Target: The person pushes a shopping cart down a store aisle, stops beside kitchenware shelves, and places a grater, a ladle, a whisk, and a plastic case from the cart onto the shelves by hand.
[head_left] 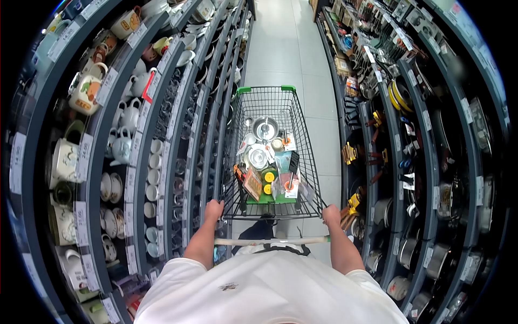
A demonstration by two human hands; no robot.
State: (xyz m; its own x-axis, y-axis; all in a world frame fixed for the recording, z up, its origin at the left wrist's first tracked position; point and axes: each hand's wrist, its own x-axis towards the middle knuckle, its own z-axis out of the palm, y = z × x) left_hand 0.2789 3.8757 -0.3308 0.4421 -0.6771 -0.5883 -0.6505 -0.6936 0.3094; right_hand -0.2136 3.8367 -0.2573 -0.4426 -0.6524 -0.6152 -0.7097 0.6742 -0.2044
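A black wire shopping cart (314, 162) with green corners stands in front of me. My left hand (214, 209) is closed on the cart's frame at its near left corner. At the near right corner, my right hand (331, 214) grips the frame too. Inside the cart lie a round metal pot (265, 128), a second shiny round item (258, 155), yellow-topped items (268, 176), a black slotted utensil (293, 161) and several packaged goods. The pale handle bar (237, 242) runs across near my body, behind both hands.
Tall shelves line both sides of the aisle. Teapots (129, 115), cups (154, 176) and bowls fill the left one. Pans (400, 95), pots (384, 211) and hanging utensils are on the right. The tiled floor (321, 97) runs ahead between them.
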